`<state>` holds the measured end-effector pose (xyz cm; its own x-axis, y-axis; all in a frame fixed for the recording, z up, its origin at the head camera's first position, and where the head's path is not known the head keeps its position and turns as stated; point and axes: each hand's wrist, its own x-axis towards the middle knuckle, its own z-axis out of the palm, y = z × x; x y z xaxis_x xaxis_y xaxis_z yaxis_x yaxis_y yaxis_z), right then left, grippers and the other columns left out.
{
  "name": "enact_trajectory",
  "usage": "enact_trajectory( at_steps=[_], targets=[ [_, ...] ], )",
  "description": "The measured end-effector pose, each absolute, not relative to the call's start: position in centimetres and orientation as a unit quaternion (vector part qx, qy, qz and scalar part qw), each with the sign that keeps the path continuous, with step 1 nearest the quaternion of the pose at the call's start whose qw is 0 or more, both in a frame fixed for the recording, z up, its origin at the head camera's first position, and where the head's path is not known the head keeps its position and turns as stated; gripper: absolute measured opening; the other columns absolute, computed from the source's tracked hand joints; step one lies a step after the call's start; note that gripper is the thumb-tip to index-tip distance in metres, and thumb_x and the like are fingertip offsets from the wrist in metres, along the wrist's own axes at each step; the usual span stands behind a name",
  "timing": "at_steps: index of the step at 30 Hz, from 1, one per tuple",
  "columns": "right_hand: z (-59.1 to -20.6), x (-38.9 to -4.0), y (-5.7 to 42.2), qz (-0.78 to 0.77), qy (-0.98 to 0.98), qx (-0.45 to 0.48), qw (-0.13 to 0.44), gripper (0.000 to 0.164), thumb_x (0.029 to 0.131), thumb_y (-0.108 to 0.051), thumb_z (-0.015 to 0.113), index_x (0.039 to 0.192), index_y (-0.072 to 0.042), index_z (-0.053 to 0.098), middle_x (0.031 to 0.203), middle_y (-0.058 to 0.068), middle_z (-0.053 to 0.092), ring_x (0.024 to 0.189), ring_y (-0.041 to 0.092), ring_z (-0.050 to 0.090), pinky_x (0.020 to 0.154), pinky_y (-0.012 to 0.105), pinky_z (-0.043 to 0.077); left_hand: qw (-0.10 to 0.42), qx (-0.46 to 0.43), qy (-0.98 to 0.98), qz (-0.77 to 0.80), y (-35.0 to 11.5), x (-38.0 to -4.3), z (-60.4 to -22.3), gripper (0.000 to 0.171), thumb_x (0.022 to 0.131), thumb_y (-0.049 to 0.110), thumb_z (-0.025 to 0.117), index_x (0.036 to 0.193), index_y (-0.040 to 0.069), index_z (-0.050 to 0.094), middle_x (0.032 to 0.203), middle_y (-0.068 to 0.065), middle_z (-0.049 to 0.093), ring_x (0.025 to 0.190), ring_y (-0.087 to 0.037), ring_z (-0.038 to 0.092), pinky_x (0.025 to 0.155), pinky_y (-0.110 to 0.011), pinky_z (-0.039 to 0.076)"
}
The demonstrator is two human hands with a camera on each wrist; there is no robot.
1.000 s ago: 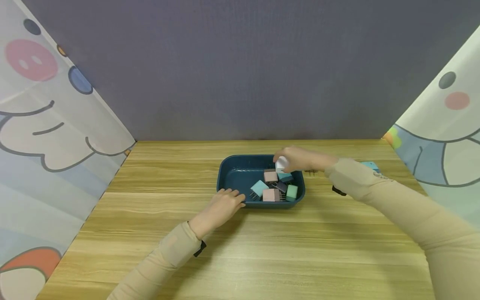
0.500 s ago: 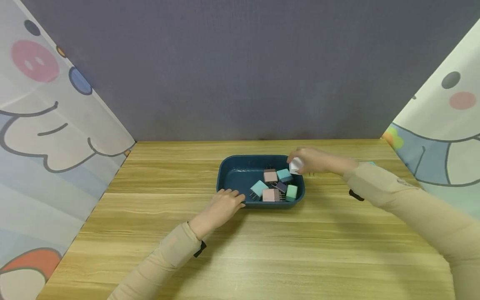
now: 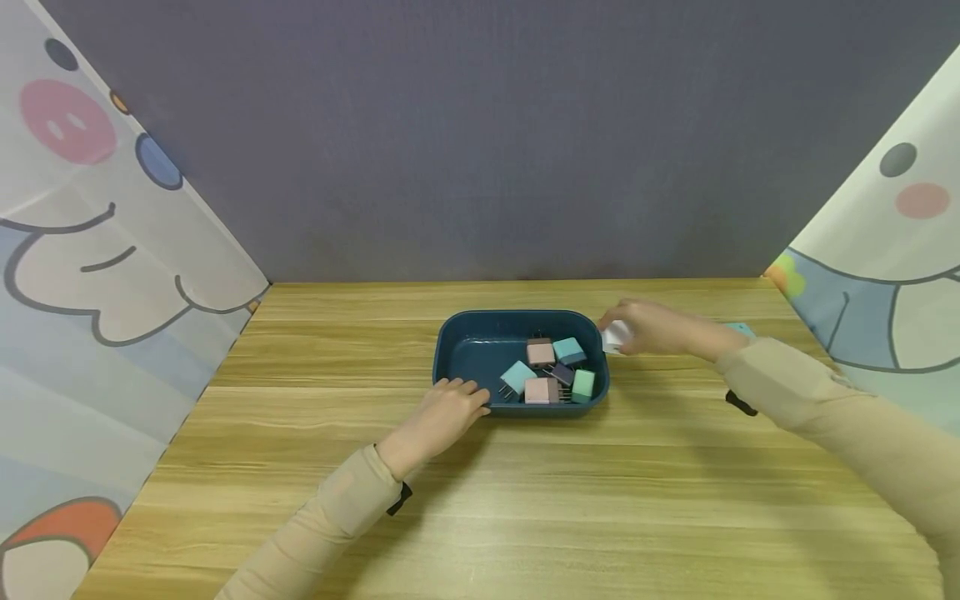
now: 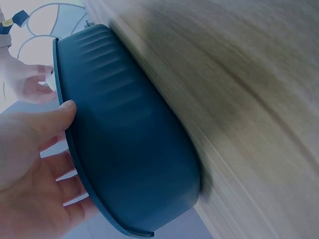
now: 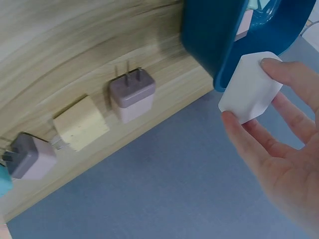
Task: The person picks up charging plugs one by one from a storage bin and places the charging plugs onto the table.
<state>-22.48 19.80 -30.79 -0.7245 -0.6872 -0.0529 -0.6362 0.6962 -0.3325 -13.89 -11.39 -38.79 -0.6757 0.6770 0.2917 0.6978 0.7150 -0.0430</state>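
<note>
A dark blue plastic bin sits on the wooden table. My left hand grips its near rim, the thumb on the outer wall and the fingers over the edge in the left wrist view. Pinched between the thumb and fingers of my right hand is a white plug charger, level with the bin's right rim. Inside the bin lie several plug chargers: two pink ones, two light blue ones, a dark one and a green one, mostly toward the right side.
In the right wrist view, a pink charger, a cream charger and another pink charger stand on the table beyond the bin's right end. A light blue charger shows behind the right sleeve. A grey panel rises along the back edge.
My right hand has carried the white charger rightward from over the chargers inside the bin to its right rim. The left hand and the bin have stayed put.
</note>
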Motion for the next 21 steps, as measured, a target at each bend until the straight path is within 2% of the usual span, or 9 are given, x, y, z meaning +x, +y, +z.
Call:
enact_trajectory(
  at_steps=[8, 14, 21],
  targets=[
    [-31.3, -22.0, 21.0, -0.145, 0.921, -0.354, 0.077, 0.030, 0.069, 0.000, 0.068, 0.098, 0.000, 0.063, 0.089, 0.016, 0.056, 0.073, 0.022, 0.052, 0.061, 0.035, 0.045, 0.142, -0.376, -0.915, -0.037, -11.4, -13.9, -38.8, 0.011, 0.085, 0.023, 0.059, 0.081, 0.012, 0.059, 0.072, 0.000, 0.057, 0.059, -0.014, 0.047, 0.052, -0.023, 0.032],
    [-32.2, -21.7, 21.5, -0.160, 0.918, -0.352, 0.084, 0.032, 0.067, 0.004, 0.067, 0.099, 0.003, 0.063, 0.095, 0.018, 0.058, 0.082, 0.027, 0.053, 0.068, 0.038, 0.044, 0.142, -0.374, -0.916, -0.035, -11.4, -13.8, -38.9, 0.011, 0.085, 0.023, 0.059, 0.081, 0.013, 0.060, 0.072, 0.000, 0.057, 0.059, -0.013, 0.047, 0.053, -0.023, 0.032],
    [-33.4, -21.7, 21.7, -0.166, 0.913, -0.363, 0.085, 0.032, 0.066, 0.004, 0.068, 0.097, 0.006, 0.061, 0.093, 0.020, 0.057, 0.075, 0.022, 0.054, 0.061, 0.032, 0.045, 0.147, -0.374, -0.915, -0.033, -11.4, -13.8, -38.9, 0.010, 0.085, 0.023, 0.059, 0.081, 0.013, 0.060, 0.072, 0.000, 0.057, 0.059, -0.013, 0.047, 0.052, -0.023, 0.032]
  ],
)
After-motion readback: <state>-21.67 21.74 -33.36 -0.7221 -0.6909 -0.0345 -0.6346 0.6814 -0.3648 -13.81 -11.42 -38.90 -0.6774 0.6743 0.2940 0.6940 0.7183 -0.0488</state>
